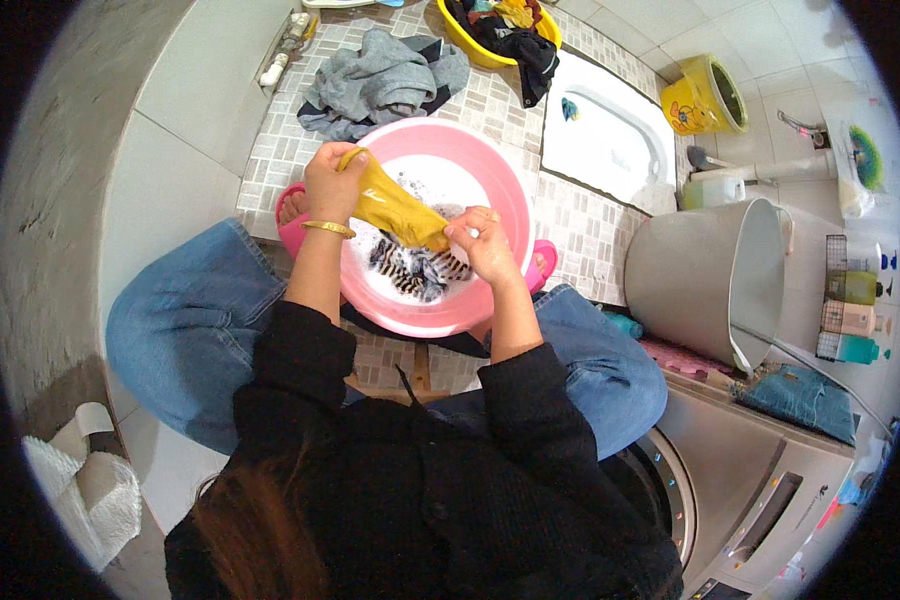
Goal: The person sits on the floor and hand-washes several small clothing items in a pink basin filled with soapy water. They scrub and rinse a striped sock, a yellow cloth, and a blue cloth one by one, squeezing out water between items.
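A wet mustard-yellow cloth (388,207), long and narrow like a sock, is stretched between my two hands over the pink basin (513,195). My left hand (332,182), with a gold bangle at the wrist, grips its upper left end. At the lower right end, the fingers of my right hand (482,243) are closed on it. Below the cloth, foamy water (432,180) fills the basin. Dark cloth with pale and yellowish stripes (407,275) lies in the suds, partly covered by the yellow cloth.
Grey and dark clothes (375,85) lie on the tiles beyond the basin. A yellow tub of clothes (480,52) stands behind. To the right are a squat toilet (610,130), a yellow bucket (708,95), a large grey bin (695,280) and a washing machine (745,480).
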Available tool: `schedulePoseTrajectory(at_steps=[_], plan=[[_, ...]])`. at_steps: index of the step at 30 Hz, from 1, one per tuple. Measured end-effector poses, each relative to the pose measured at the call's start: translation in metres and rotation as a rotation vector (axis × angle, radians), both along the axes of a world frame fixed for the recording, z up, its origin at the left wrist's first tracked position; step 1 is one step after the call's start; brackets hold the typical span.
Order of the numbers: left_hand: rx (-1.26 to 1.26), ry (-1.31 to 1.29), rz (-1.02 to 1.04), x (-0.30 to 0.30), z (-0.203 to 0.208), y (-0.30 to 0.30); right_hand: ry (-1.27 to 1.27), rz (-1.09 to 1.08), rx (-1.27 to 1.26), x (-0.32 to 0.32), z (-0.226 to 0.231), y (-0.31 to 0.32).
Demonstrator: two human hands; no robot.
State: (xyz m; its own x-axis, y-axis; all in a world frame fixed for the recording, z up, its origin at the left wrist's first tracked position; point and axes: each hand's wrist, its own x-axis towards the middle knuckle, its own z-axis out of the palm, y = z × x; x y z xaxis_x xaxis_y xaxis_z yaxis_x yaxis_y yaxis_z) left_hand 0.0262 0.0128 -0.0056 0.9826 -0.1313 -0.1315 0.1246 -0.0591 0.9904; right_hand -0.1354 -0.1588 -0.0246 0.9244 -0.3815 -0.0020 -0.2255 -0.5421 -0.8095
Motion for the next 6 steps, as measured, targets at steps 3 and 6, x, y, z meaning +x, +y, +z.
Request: schedulePoseTrajectory(at_steps=[3,6], plan=[[0.073,-0.011,-0.001,0.001,0.002,0.004,-0.134,-0.129,0.4,0.004,0.008,-0.011],[0.06,-0.063,0.013,0.004,-0.011,0.008,-0.316,-0.353,0.826,0.002,-0.011,-0.017]])
